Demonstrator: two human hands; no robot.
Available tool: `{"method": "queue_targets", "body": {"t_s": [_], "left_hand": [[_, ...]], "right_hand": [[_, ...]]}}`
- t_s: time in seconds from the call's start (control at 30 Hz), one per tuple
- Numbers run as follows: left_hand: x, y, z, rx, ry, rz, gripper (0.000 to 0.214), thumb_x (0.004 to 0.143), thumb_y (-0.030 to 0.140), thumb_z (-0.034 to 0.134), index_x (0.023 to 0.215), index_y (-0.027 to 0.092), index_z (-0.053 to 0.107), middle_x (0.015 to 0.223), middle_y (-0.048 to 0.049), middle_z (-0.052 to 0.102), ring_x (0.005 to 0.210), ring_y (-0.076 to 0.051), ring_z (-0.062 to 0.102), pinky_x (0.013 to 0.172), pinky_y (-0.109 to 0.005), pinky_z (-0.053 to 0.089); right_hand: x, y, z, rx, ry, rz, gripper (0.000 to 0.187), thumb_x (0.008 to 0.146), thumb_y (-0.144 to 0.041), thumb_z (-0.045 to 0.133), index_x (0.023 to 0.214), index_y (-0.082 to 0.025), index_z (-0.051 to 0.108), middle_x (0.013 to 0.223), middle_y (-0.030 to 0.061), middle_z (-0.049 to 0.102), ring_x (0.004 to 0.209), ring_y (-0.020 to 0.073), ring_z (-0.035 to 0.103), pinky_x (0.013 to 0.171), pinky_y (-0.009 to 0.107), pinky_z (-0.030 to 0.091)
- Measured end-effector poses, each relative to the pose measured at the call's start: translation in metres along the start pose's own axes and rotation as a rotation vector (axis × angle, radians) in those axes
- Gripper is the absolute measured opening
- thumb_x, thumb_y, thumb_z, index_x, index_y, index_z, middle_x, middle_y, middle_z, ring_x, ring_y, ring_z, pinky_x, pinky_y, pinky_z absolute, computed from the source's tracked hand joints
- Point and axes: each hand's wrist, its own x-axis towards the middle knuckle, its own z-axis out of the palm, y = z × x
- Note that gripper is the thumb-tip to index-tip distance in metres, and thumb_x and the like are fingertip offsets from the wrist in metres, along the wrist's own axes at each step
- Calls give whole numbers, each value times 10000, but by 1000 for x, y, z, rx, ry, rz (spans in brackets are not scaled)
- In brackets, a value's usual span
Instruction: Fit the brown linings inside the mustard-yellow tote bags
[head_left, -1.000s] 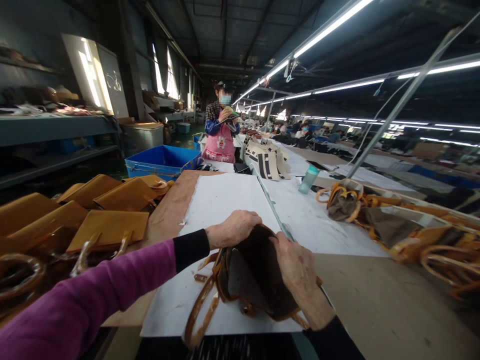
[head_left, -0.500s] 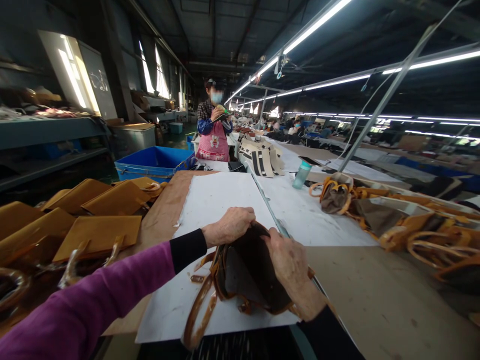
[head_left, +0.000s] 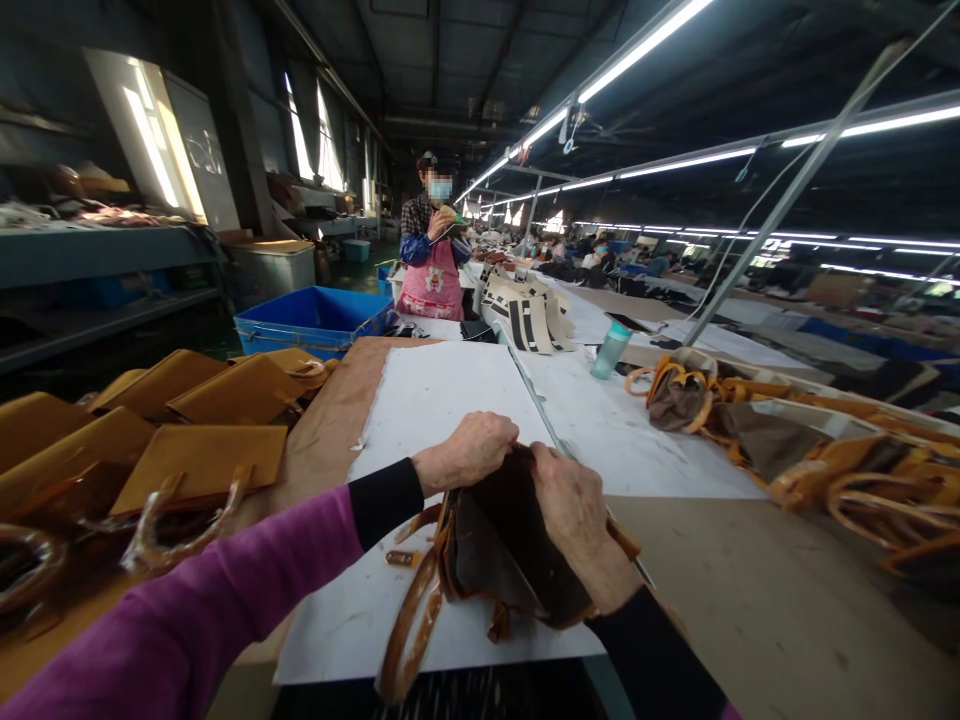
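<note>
A dark brown bag (head_left: 502, 545) with tan trim and a looped tan handle lies on a white sheet (head_left: 442, 400) at the near edge of the table. My left hand (head_left: 469, 450) is closed over the bag's upper left rim. My right hand (head_left: 574, 505) grips the upper right side of the bag, fingers curled over its edge. The two hands sit close together at the top of the bag.
Flat tan bags (head_left: 199, 455) with handles are stacked at the left. More brown and orange bags (head_left: 750, 425) lie at the right. A teal bottle (head_left: 609, 352), a blue crate (head_left: 315, 318) and a person in a pink apron (head_left: 435, 255) are farther back.
My two hands have drawn closer together at the top of the bag, and the bag's opening has narrowed. The view shifted slightly.
</note>
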Motion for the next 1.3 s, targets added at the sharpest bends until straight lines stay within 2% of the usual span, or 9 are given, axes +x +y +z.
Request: {"method": "queue_targets", "body": {"t_s": [0.13,0.4,0.53,0.7,0.87,0.93,1.1,1.23,1.3], "left_hand": [[0,1,0,-9,5,-3,192,775,142,455,798,142,646,805,-92,672,799,-230,622,700,-309,467],[3,-2,3,-105,23,-41,172,767,139,442,745,167,610,737,-64,646,746,-203,600,680,-286,442],[-3,-7,0,-181,14,-4,180,737,134,478,903,176,534,840,-44,635,795,-184,588,694,-258,435],[-13,-23,-11,-176,-173,-117,541,593,157,617,1107,165,447,978,-67,622,863,-233,579,676,-276,443],[0,-34,-17,-341,-281,113,474,607,39,486,1045,202,565,1001,5,642,912,-172,570,782,-240,435],[10,-30,-12,-300,-254,140,471,615,21,455,1026,204,593,992,-2,650,920,-179,573,802,-259,435],[19,1,8,16,-102,18,286,694,64,432,910,162,592,934,-87,636,853,-251,593,746,-365,456],[4,18,14,23,89,149,324,719,32,414,1003,168,489,1021,-74,579,884,-195,561,816,-320,436],[-4,17,14,17,119,175,252,755,46,403,960,173,478,1000,-64,567,883,-182,543,821,-299,431]], "right_hand": [[6,2,2,72,-14,35,230,908,-287,411,800,-213,599,690,28,667,659,163,623,540,290,247],[13,-1,-6,48,-73,4,277,922,-294,363,823,-200,604,705,52,668,678,194,619,551,285,273],[28,-3,-11,94,-182,-77,243,903,-243,371,937,-223,610,828,44,683,758,177,616,589,272,298],[41,15,-20,115,-330,-119,174,848,-303,470,818,-238,628,792,20,680,795,171,598,593,250,291],[28,28,-35,62,-369,-110,184,830,-306,486,725,-225,613,721,18,659,759,176,592,576,254,268],[19,28,-36,27,-367,-85,196,840,-304,473,731,-222,614,722,27,661,762,188,595,572,262,264],[3,25,-29,27,-330,32,217,862,-307,439,762,-222,611,756,36,678,766,197,609,575,270,283],[-4,31,-26,62,-299,95,199,860,-293,439,770,-228,604,763,27,682,756,191,615,572,268,291],[-5,34,-27,77,-301,117,191,861,-298,444,775,-232,602,765,26,683,755,189,615,569,265,289]]}}
